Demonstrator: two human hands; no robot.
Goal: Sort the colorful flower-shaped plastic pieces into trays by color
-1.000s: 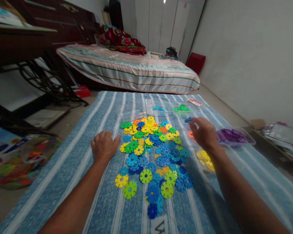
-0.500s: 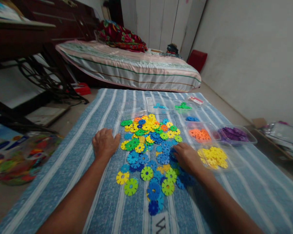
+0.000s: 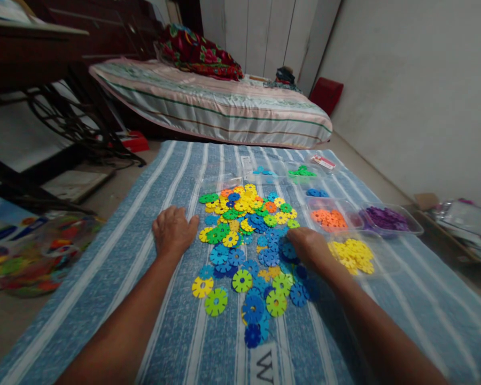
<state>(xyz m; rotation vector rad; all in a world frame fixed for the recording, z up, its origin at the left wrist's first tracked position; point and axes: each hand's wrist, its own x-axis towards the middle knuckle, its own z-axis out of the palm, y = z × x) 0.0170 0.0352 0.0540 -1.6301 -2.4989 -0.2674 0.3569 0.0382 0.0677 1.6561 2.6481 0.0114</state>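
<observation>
A heap of flat notched plastic discs (image 3: 248,240) in blue, yellow, green and orange lies on a blue striped cloth (image 3: 104,299). My left hand (image 3: 173,231) rests palm down on the cloth at the heap's left edge, fingers together, holding nothing. My right hand (image 3: 308,245) lies on the heap's right side with its fingertips pinching a dark blue disc (image 3: 287,249). To the right stand clear trays of yellow discs (image 3: 351,255), orange discs (image 3: 327,218) and purple discs (image 3: 387,218).
Farther back on the cloth lie small groups of blue discs (image 3: 316,192), green discs (image 3: 301,172) and light blue discs (image 3: 263,171). A low mattress (image 3: 208,109) lies behind. A bag of colourful toys (image 3: 28,256) sits on the floor at left, a treadle table frame (image 3: 60,117) beyond it.
My right hand came back from the far trays to the right side of the heap and closed its fingertips on a dark blue disc. The left hand stayed put.
</observation>
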